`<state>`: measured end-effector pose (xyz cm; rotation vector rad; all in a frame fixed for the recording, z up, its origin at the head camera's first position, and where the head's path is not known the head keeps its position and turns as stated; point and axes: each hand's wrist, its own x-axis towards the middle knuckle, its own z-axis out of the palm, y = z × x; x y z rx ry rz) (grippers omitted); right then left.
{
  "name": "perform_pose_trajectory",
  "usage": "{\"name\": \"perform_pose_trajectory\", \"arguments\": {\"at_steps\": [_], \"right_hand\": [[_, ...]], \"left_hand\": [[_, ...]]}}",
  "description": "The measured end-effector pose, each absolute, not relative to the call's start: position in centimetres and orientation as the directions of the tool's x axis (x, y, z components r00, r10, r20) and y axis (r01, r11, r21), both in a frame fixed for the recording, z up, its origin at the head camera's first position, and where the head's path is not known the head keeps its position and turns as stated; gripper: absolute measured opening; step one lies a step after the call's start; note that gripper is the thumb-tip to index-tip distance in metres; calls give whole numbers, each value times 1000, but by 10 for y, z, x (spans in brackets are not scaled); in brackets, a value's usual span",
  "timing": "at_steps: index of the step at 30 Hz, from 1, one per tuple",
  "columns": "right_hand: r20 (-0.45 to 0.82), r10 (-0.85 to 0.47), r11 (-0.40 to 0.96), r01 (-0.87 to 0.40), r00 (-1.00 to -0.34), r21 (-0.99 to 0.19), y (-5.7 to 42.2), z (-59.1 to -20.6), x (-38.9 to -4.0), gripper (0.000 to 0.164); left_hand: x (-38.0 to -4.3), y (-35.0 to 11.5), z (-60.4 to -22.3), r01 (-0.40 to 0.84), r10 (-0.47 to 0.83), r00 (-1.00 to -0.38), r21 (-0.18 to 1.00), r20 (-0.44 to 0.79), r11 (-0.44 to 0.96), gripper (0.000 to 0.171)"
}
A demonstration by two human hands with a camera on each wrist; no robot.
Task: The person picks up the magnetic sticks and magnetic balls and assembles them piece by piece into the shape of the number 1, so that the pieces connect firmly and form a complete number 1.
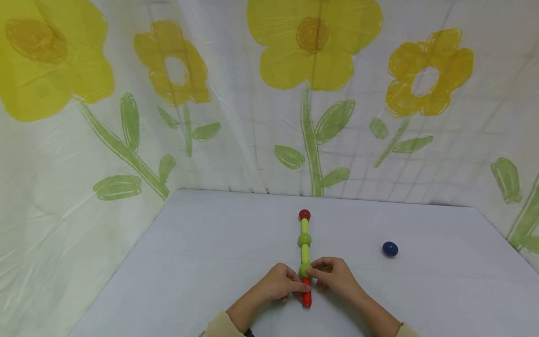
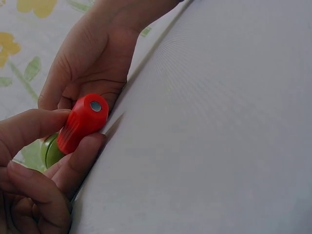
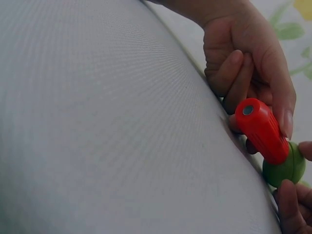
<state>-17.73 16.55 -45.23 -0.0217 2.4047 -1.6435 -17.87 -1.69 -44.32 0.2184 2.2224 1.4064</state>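
A chain of magnetic rods and balls lies on the table, running away from me. From its far end come a red ball (image 1: 304, 215), a yellow-green rod (image 1: 304, 226), a green ball (image 1: 305, 239), another yellow-green rod (image 1: 305, 254) and a second green ball (image 1: 305, 269). The near end is a red rod (image 1: 307, 299) with a grey metal disc in its tip, seen in both wrist views. My left hand (image 1: 279, 284) pinches this red rod between thumb and finger. The nearest green ball, touching the rod, is pinched by my right hand (image 1: 337, 277).
A dark blue ball (image 1: 390, 249) sits apart on the white table (image 1: 202, 243), to the right of the chain. Behind the table's far edge hangs a white curtain (image 1: 236, 140) with printed yellow flowers.
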Motion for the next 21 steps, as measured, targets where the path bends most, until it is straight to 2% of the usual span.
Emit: {"name": "perform_pose_trajectory", "arguments": {"at_steps": [21], "right_hand": [[-165,-88,435,111,-982,-894,180,-444,-181,38]], "left_hand": [[-178,-15,-439,-154,372,-860,874,-348,462,18]]}}
